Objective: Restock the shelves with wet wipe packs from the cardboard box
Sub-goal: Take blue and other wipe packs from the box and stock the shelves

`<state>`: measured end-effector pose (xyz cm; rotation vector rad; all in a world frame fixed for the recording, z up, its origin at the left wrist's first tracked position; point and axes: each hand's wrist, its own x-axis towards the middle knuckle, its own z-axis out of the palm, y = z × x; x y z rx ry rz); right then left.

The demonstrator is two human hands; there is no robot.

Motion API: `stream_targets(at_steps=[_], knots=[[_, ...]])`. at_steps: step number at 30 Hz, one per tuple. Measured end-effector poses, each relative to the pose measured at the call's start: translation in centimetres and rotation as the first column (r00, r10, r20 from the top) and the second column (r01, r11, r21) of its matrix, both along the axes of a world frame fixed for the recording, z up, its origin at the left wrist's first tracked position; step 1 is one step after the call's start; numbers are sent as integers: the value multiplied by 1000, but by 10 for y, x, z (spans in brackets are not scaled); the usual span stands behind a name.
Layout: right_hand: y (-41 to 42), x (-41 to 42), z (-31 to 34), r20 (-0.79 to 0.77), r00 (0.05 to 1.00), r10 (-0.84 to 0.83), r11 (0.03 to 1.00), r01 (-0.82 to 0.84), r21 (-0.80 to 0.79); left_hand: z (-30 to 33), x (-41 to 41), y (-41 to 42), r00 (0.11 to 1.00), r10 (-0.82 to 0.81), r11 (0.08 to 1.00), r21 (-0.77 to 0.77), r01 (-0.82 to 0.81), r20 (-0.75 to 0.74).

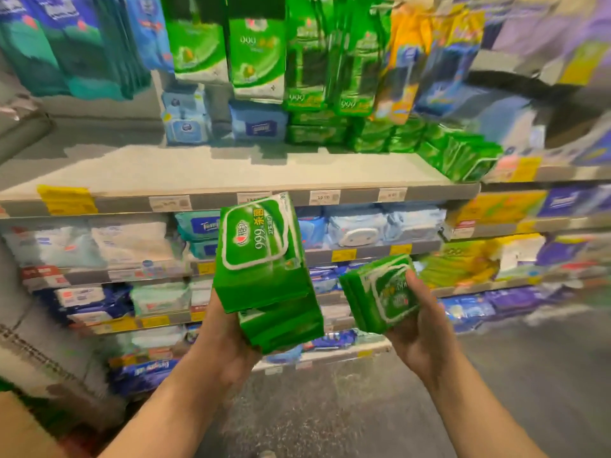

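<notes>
Carrying green wet wipe packs up to the shelf for placing.

I see the top shelf [231, 173] with a wide bare stretch to the left of the standing row of green packs [459, 153], and the cardboard box [20, 421] at the lower left corner. My left hand [228, 338] is wrapped under a stack of packs [264, 272]; my right hand [420, 328] grips a smaller bundle [380, 292], thumb over its face. Next, I judge, both loads need lifting over the shelf edge and setting beside the row.
</notes>
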<state>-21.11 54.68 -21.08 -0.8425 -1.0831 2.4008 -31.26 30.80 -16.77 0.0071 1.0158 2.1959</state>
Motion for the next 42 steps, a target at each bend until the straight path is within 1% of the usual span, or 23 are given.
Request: stream_targets(at_steps=[3, 4, 6, 8, 11, 16, 20, 22, 25, 26, 27, 29, 30, 33, 36, 37, 38, 40, 42], knots=[[28, -19, 4, 70, 996, -48, 999, 47, 15, 2, -25, 29, 1000, -5, 1000, 16, 5, 1], [38, -24, 5, 72, 995, -66, 998, 64, 18, 3, -34, 39, 1000, -20, 1000, 20, 20, 4], [59, -35, 9, 50, 995, -87, 996, 85, 40, 5, -55, 58, 1000, -22, 1000, 3, 22, 0], [79, -50, 17, 15, 998, -62, 995, 61, 78, 6, -76, 76, 1000, 1, 1000, -17, 0, 10], [107, -76, 35, -11, 998, -58, 993, 58, 99, 8, -105, 103, 999, -8, 999, -48, 10, 36], [157, -118, 60, 34, 991, -126, 976, 118, 184, 14, -136, 139, 998, -9, 1000, -14, 10, 60], [209, -148, 74, 164, 978, -130, 944, 71, 324, 12, -152, 161, 997, 18, 1000, 5, -19, 80], [236, -167, 81, 209, 970, -122, 923, 34, 382, 12, -159, 173, 998, 33, 999, 8, -34, 56], [268, -203, 90, 237, 969, -68, 897, -44, 439, 15, -161, 194, 992, 98, 994, 40, -101, 77], [277, -217, 93, 249, 968, -39, 889, -80, 452, 17, -162, 202, 990, 129, 990, 57, -132, 59], [282, -230, 95, 264, 965, -9, 875, -120, 469, 19, -162, 208, 992, 128, 988, 84, -130, 21], [295, -254, 98, 298, 954, 37, 841, -191, 506, 24, -161, 223, 992, 108, 987, 128, -100, -58], [301, -265, 98, 307, 949, 72, 820, -231, 524, 25, -161, 230, 991, 119, 984, 144, -109, -58], [317, -293, 91, 337, 928, 162, 769, -332, 546, 29, -156, 254, 978, 192, 976, 122, -183, -75], [338, -311, 74, 420, 897, 139, 734, -378, 564, 32, -150, 271, 959, 280, 958, 72, -277, -39], [343, -313, 69, 444, 887, 128, 708, -396, 585, 32, -150, 275, 956, 290, 955, 68, -287, -31], [348, -314, 65, 477, 871, 121, 657, -430, 619, 34, -149, 279, 956, 289, 955, 79, -286, -41], [352, -312, 62, 539, 835, 113, 525, -511, 681, 37, -149, 284, 956, 286, 956, 83, -280, -66], [353, -309, 63, 587, 803, 100, 416, -570, 708, 36, -151, 290, 957, 283, 958, 64, -279, -70]])
